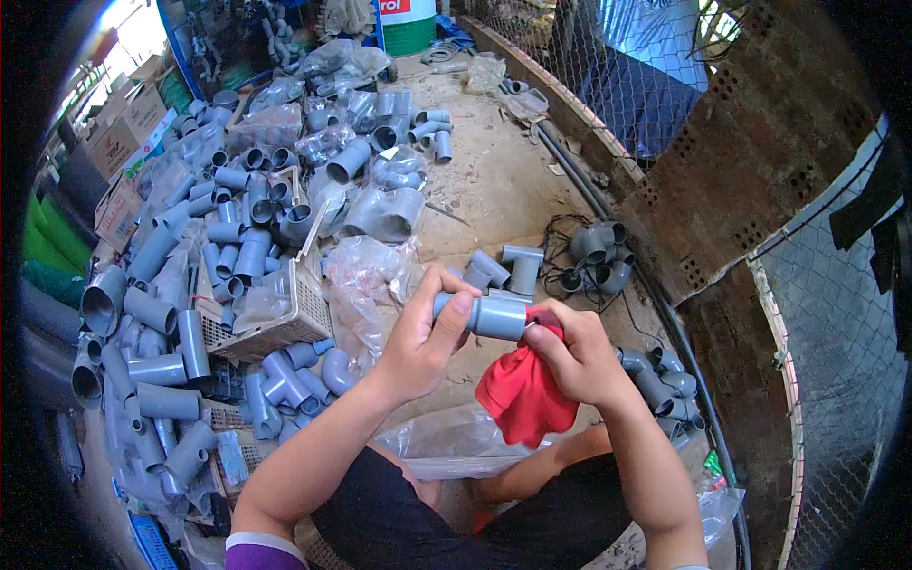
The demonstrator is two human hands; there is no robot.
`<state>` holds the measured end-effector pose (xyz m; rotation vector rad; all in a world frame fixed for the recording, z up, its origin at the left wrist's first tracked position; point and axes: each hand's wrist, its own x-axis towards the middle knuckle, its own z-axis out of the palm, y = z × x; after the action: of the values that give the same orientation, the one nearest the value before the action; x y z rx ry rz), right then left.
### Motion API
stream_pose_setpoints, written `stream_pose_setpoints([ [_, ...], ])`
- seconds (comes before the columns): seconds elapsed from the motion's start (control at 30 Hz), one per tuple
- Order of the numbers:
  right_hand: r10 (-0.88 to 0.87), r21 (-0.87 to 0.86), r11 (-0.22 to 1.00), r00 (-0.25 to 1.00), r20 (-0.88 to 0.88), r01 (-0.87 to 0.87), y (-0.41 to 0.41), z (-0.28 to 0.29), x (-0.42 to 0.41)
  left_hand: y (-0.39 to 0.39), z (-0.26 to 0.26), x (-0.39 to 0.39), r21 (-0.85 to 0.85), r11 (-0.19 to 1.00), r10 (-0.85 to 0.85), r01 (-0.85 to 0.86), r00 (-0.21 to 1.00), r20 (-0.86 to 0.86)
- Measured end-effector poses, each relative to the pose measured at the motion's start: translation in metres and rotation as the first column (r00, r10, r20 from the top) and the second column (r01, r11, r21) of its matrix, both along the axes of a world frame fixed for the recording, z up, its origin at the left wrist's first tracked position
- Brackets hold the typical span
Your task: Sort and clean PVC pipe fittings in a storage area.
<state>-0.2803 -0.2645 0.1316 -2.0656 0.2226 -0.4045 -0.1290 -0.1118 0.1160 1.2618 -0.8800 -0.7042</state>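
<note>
A grey PVC reducer coupling (497, 316) lies nearly level between my two hands, above the floor in front of my lap. My left hand (431, 335) is closed around its narrower end, the thumb along the top. At the wider, right end, my right hand (581, 349) grips a red cloth (524, 399), part of it pushed up against the pipe's mouth. The rest of the cloth hangs below that hand. Behind the coupling, several grey pipe fittings, among them a tee (524, 267), rest on the floor.
To the left, a beige plastic crate (310, 306) stands amid a large heap of grey PVC fittings (167, 402). Clear plastic bags (370, 267) lie beside it. Elbows (598, 249) and a long dark pipe (666, 306) line the right, below a brick wall (748, 157) and wire mesh.
</note>
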Motion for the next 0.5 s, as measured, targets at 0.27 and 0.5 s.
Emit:
stream_pose_setpoints([
  [0.27, 0.205, 0.830, 0.558, 0.972, -0.114, -0.021, -0.010, -0.017, 0.001, 0.001, 0.001, 0.000, -0.125, 0.991, 0.114, -0.052, 0.820, 0.561],
  [0.5, -0.143, -0.205, 0.962, 0.972, 0.188, 0.181, 0.015, -0.022, 0.018, -0.007, -0.006, 0.010, -0.033, 0.994, 0.087, -0.101, 0.953, -0.291],
])
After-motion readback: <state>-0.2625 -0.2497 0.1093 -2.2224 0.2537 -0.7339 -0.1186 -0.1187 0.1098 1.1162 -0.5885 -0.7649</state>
